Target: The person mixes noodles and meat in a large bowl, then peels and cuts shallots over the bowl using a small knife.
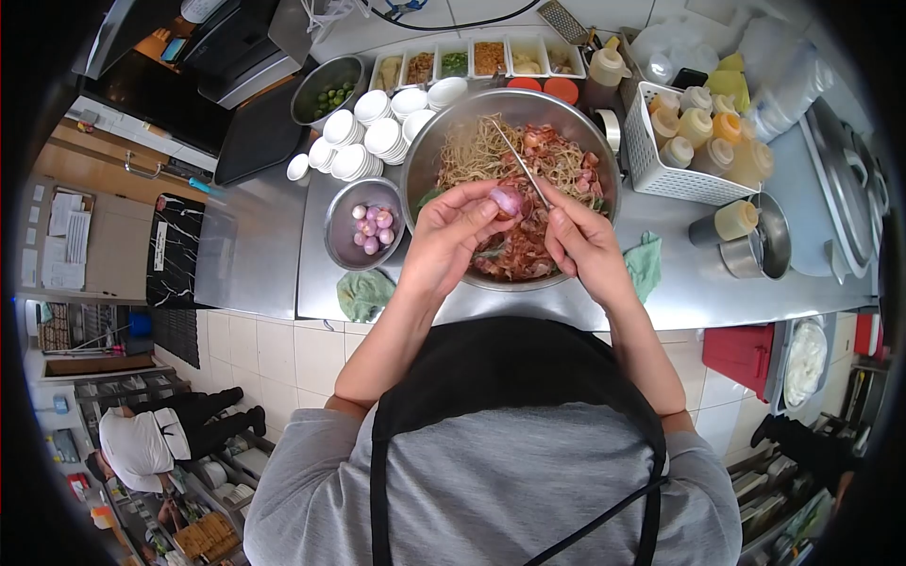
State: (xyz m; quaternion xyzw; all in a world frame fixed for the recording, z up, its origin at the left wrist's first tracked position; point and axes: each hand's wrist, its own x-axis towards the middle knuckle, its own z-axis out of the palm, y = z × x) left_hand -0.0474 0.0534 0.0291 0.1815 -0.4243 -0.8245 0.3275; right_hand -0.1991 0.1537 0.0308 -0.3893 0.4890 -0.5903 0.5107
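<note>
My left hand pinches a purple shallot above a wide metal bowl. In my right hand is a small knife, its blade slanting up and to the left, close beside the shallot. Reddish-brown skins and pale, stringy root trimmings lie in the wide bowl under both hands. Left of it, a smaller metal bowl holds several peeled shallots.
Stacked white cups and a bowl of green limes stand at the back left. Topping containers line the back. At right are a white basket of sauce bottles and metal pots. Green cloths flank the wide bowl.
</note>
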